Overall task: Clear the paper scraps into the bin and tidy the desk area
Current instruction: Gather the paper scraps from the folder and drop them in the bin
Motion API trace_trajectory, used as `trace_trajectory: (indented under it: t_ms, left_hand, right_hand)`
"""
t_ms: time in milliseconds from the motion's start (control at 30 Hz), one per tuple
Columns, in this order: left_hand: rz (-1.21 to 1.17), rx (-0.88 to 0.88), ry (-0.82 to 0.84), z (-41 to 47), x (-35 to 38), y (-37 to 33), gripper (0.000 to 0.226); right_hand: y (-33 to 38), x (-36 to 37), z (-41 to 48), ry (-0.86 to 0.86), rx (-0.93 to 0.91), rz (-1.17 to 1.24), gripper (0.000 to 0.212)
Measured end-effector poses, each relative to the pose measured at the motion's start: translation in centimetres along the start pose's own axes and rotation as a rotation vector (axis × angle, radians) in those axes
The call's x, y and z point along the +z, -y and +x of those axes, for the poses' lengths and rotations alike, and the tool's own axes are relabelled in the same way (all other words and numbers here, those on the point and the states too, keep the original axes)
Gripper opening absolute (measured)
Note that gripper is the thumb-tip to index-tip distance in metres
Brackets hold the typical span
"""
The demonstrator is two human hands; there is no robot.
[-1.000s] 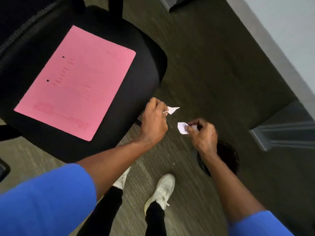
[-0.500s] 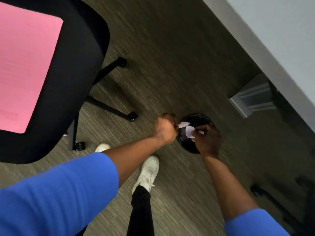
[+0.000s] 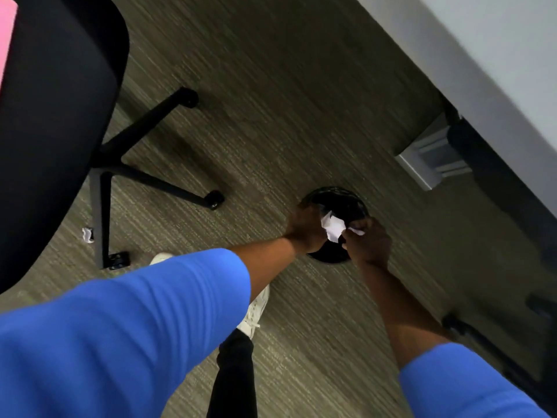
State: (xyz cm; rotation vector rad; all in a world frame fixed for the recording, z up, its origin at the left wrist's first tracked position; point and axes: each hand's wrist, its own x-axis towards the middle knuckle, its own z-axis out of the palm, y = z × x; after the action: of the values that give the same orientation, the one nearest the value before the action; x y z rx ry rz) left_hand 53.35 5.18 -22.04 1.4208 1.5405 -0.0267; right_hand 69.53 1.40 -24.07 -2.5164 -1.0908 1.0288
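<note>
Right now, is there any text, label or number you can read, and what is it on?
None can be read.
Pink sheet on the chair: only a sliver shows, no print visible.
Scraps held over the bin: blank as far as I can see.
Scrap on floor: too small.

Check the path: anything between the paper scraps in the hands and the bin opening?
Nothing visible. Both the left hand and right hand hold white paper scraps directly over the open black bin, with no lid or object between. One more scrap lies on the floor by the chair base.
</note>
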Motion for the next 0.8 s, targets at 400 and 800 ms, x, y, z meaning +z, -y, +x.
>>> trace_trajectory:
  t_ms: [400, 800]
  left_hand:
    - [-0.014, 0.026, 0.186, -1.0, 2.4, 0.7, 0.045]
    - [-0.037, -0.14, 0.09, -5.7, -0.8, 6.6, 0.033]
  right_hand:
    - [-0.8, 0.3, -0.5, 0.109, -0.09, -0.101, 0.021]
    - [0.4, 4.2, -3.6, 0.272, -0.218, -0.077, 0.005]
